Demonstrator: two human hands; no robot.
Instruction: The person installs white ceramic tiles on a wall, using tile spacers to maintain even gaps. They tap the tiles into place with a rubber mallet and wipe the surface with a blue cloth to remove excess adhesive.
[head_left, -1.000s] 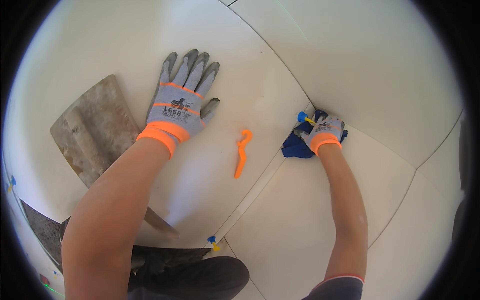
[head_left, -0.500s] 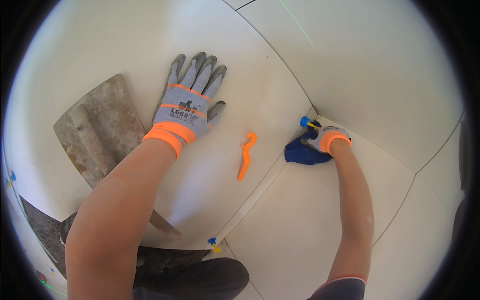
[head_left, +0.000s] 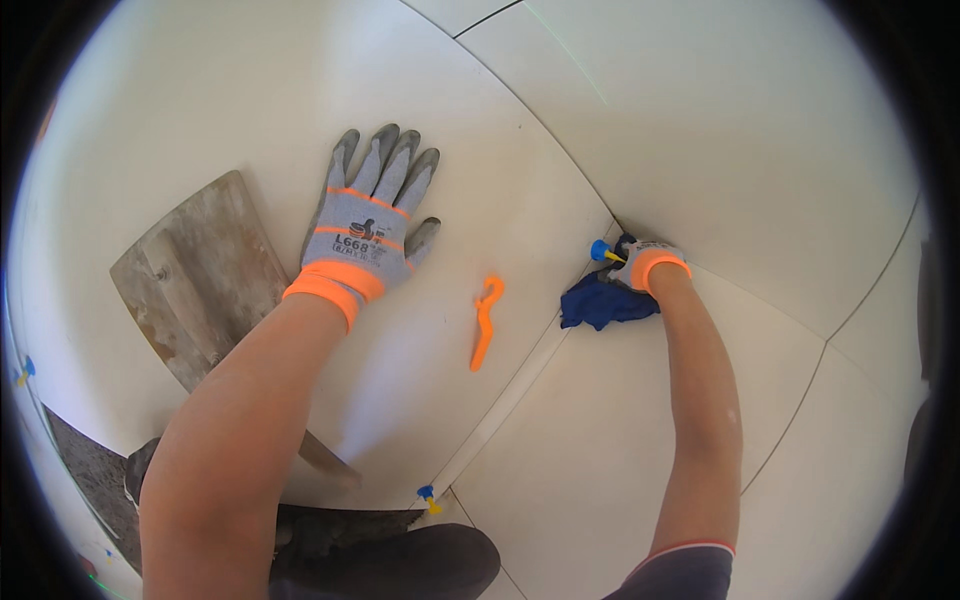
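Gloved in grey with orange cuffs, my left hand [head_left: 368, 215] lies flat on a large pale tile [head_left: 270, 80], fingers spread. My right hand [head_left: 643, 265], in a matching glove, grips a dark blue cloth [head_left: 605, 302] in the corner where the floor tiles meet the wall. The cloth is bunched against the floor beside the joint, and the right fingertips are partly hidden. Just left of that hand, a tile leveler [head_left: 604, 252] with a blue cap and yellow stem stands in the joint. An orange hooked tool [head_left: 485, 322] rests on the tile between my hands.
Left of my left hand lies a wide flat trowel [head_left: 205, 275], partly behind my forearm. Another blue and yellow leveler [head_left: 428, 498] stands at the joint's near end, by my dark-clothed knee [head_left: 420, 560]. Rough grey ground [head_left: 95, 470] shows at the lower left tile edge.
The view has shifted slightly. My right hand and the blue cloth have moved a little within the corner; my left hand stays pressed on the tile.
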